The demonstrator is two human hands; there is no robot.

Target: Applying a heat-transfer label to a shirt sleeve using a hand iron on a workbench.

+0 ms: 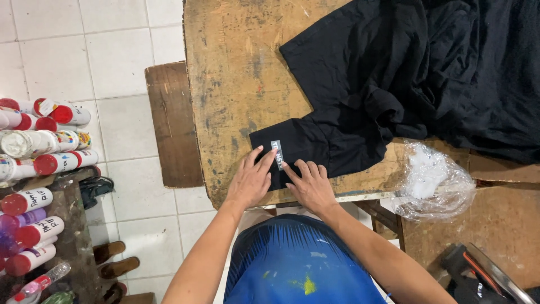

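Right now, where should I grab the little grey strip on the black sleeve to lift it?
Pinch the strip at its far short end, coming from above and beyond. It lies flat on the sleeve, and both hands, left and right, press at its sides and near end, so only the far tip looks free.

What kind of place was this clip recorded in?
Probably a small garment-printing or labelling workshop. Both hands press a small grey label onto a black garment on a worn, paint-stained wooden table, with red-capped bottles crowded on a side bench.
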